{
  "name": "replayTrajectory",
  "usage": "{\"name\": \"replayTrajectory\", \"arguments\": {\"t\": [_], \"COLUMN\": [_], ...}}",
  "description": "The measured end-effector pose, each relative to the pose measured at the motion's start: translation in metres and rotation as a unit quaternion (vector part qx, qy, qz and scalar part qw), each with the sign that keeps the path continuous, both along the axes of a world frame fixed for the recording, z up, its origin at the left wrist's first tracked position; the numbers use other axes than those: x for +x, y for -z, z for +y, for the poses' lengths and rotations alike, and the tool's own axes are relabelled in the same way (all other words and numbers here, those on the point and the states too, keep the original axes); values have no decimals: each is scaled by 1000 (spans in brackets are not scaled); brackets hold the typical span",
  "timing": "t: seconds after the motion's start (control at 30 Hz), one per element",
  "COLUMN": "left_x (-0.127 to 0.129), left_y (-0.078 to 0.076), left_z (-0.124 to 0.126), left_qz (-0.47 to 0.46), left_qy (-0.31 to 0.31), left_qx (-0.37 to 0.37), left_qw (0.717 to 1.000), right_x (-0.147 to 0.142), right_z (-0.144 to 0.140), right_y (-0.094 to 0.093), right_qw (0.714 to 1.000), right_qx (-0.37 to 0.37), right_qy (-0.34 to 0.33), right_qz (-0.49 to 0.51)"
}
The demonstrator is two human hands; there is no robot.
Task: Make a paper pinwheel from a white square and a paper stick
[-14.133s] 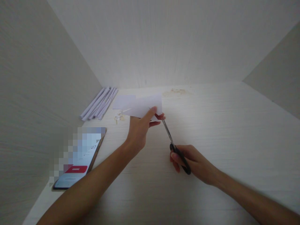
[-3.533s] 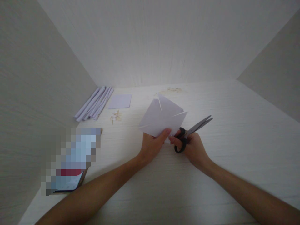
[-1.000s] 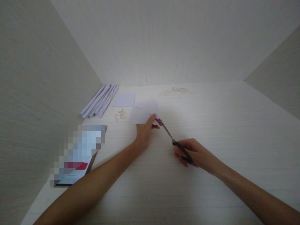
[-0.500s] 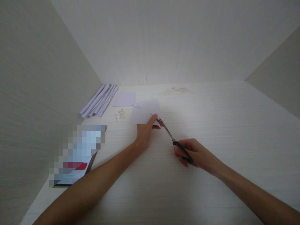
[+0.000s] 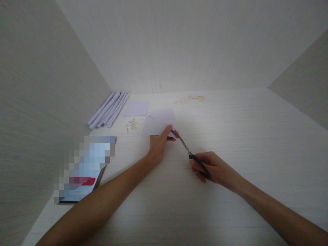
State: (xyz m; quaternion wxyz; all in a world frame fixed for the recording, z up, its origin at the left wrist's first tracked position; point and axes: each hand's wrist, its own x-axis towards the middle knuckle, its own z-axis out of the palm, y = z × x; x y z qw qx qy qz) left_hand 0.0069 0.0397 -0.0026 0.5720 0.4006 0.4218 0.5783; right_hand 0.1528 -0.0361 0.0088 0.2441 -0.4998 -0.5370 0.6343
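Observation:
My left hand (image 5: 160,143) pinches a white sheet of paper (image 5: 157,121) near its lower right corner, thumb on top and fingers underneath. Black-handled scissors (image 5: 198,164) are in my right hand (image 5: 208,167), fingers wrapped round the handles. Their narrow metal blades point up and left, with the tips at the paper beside my left thumb. How far the blades are apart is too fine to tell. Just beyond the held paper, another square white sheet (image 5: 135,108) lies flat on the table.
Several rolled white paper tubes (image 5: 109,110) lie at the back left. Small yellowish and white scraps (image 5: 131,125) are scattered left of the held paper. A tablet-like device (image 5: 88,181), partly blurred, lies by my left forearm. Brownish marks (image 5: 196,97) show near the back wall.

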Motion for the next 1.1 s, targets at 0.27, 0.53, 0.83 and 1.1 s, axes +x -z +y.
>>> {"name": "replayTrajectory", "arguments": {"t": [0.27, 0.53, 0.83, 1.1], "left_x": [1, 0, -1, -2], "left_y": [0, 0, 0, 2], "left_z": [0, 0, 0, 1], "left_qz": [2, 3, 3, 0], "left_qy": [-9, -9, -2, 9], "left_qx": [-9, -5, 0, 3], "left_qw": [1000, 1000, 1000, 1000], "right_x": [-1, -1, -3, -3], "right_z": [0, 0, 1, 0], "right_y": [0, -4, -12, -14], "right_qw": [1000, 1000, 1000, 999], "right_qx": [-9, -13, -26, -42], "right_qy": [4, -5, -9, -8], "right_qz": [5, -9, -15, -30]}}
